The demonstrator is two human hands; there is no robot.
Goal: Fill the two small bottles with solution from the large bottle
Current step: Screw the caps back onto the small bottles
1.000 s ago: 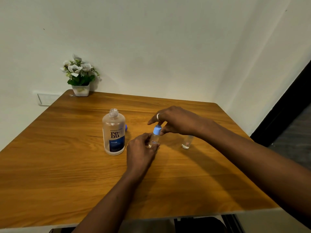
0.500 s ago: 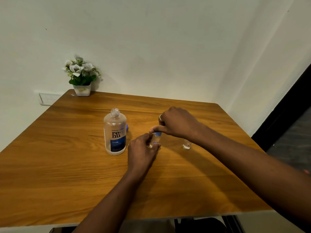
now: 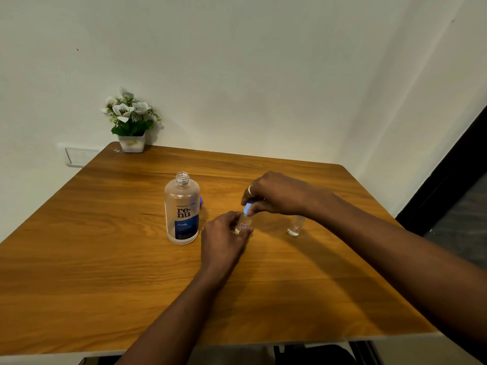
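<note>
Glossy wood table (image 3: 105,272), left hand (image 3: 224,238) gripping clear small bottle (image 3: 243,225), right hand (image 3: 276,193) seemingly pinching blue cap (image 3: 247,208).

Smooth wood-grain table (image 3: 105,272), clear plastic bottle (image 3: 181,206)

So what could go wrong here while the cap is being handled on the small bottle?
The large renu bottle stands uncapped beside the left hand; a bump could spill it. The held small bottle is narrow, pinched low, while the right hand works its blue cap; it may tip. The right forearm passes over the second small bottle.
</note>
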